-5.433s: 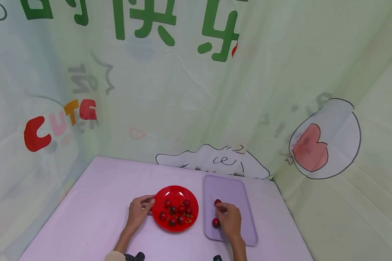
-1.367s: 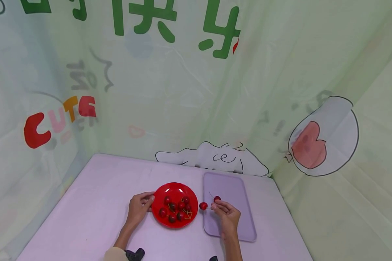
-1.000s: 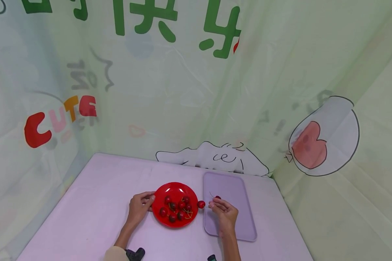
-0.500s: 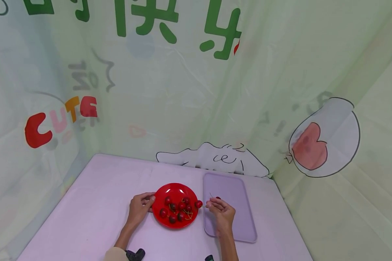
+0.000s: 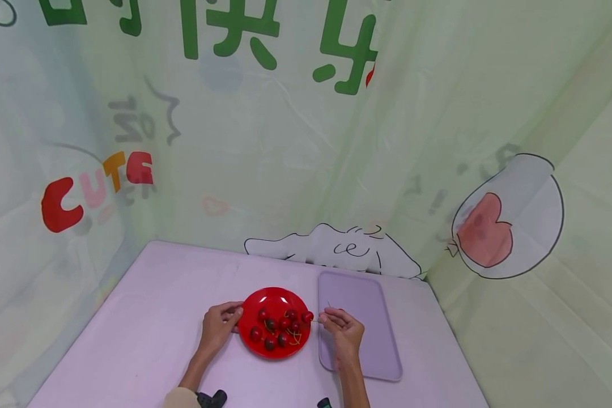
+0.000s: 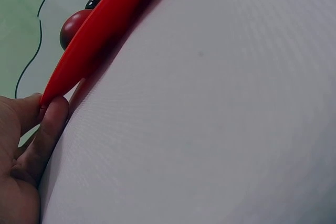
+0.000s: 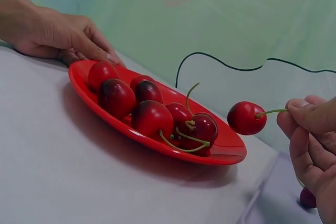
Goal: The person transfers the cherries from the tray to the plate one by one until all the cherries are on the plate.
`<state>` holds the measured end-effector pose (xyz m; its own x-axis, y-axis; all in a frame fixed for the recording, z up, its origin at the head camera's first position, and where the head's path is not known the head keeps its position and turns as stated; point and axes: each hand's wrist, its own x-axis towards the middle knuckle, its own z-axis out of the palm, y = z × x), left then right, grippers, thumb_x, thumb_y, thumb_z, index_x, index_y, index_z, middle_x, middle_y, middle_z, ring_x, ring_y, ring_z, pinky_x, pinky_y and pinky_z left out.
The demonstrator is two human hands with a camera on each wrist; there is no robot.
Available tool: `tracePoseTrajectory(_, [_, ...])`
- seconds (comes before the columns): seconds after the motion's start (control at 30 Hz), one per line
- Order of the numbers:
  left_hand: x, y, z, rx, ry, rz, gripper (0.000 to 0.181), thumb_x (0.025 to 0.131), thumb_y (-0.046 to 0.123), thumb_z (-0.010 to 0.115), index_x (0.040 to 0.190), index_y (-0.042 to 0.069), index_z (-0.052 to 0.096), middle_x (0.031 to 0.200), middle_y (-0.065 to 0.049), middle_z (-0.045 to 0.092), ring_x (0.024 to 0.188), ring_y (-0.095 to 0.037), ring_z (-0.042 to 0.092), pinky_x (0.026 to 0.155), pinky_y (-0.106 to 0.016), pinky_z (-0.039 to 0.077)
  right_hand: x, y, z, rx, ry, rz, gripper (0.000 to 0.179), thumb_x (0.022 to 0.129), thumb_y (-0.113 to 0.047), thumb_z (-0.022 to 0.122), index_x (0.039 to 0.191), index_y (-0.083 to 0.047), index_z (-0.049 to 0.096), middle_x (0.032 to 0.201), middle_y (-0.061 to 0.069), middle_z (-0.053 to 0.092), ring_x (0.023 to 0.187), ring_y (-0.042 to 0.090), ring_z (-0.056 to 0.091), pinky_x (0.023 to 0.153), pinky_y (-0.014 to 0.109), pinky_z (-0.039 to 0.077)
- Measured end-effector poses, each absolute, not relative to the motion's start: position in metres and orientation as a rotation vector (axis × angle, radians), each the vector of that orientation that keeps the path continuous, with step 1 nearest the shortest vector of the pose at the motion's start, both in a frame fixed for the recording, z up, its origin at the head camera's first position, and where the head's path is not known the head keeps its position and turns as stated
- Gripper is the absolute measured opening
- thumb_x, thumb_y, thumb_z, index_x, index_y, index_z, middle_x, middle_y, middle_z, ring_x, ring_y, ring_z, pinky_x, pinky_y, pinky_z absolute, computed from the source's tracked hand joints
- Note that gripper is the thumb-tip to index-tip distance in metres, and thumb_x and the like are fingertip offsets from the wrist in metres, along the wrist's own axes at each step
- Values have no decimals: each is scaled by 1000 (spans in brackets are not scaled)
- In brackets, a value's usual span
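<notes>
A round red plate (image 5: 252, 348) with several dark red cherries (image 7: 152, 119) stands on the table, some with green stems. My left hand (image 5: 217, 327) pinches its left rim between thumb and fingers; the left wrist view shows the plate (image 6: 94, 45) edge-on in that grip. My right hand (image 5: 348, 334) pinches the green stem of one cherry (image 7: 247, 118) between thumb and fingertips. That cherry hangs at the plate's right rim, overlapping it in the head view. Another cherry (image 7: 308, 198) lies on the tray, mostly hidden behind my right hand.
The purple tray (image 5: 359, 289) lies right of the plate, partly under my right hand. A light cloth covers the table (image 5: 183, 272). Printed curtains (image 5: 285, 141) rise behind and on both sides. Dark wrist devices (image 5: 212, 398) show at the bottom edge.
My right hand took up the nearer cherry from the tray by its stem and carried it left to the plate's right rim. My left hand keeps its hold on the plate.
</notes>
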<state>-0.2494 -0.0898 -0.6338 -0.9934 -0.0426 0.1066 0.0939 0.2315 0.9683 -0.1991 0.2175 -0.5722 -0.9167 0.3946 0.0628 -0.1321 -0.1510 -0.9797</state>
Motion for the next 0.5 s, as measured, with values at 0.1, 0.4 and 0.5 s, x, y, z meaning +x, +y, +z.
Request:
tracePoseTrajectory(0.1, [-251, -89, -635, -53, -2365, -1898, 27, 104, 8, 74, 130, 1, 77, 105, -16, 79, 65, -6, 69, 63, -16, 61, -201, 217, -574, -287, -1791, 2119, 34, 90, 11, 81, 121, 22, 70, 93, 7, 85, 80, 8, 81, 79, 23, 67])
tracePoseTrajectory(0.4, [-251, -90, -636, -53, -2368, -1891, 26, 104, 8, 74, 129, 2, 78, 101, -15, 80, 63, -7, 69, 63, -17, 61, -201, 211, -567, -285, -1823, 2107, 34, 94, 7, 81, 122, 21, 70, 100, 18, 84, 80, 10, 82, 83, 22, 67])
tracePoseTrajectory(0.5, [-252, -90, -637, -53, -2367, -1889, 26, 104, 8, 74, 129, 2, 78, 102, -14, 80, 63, -7, 69, 62, -17, 61, -202, 210, -568, -294, -1828, 2112, 34, 93, 7, 81, 122, 20, 70, 101, 19, 84, 80, 11, 82, 84, 22, 66])
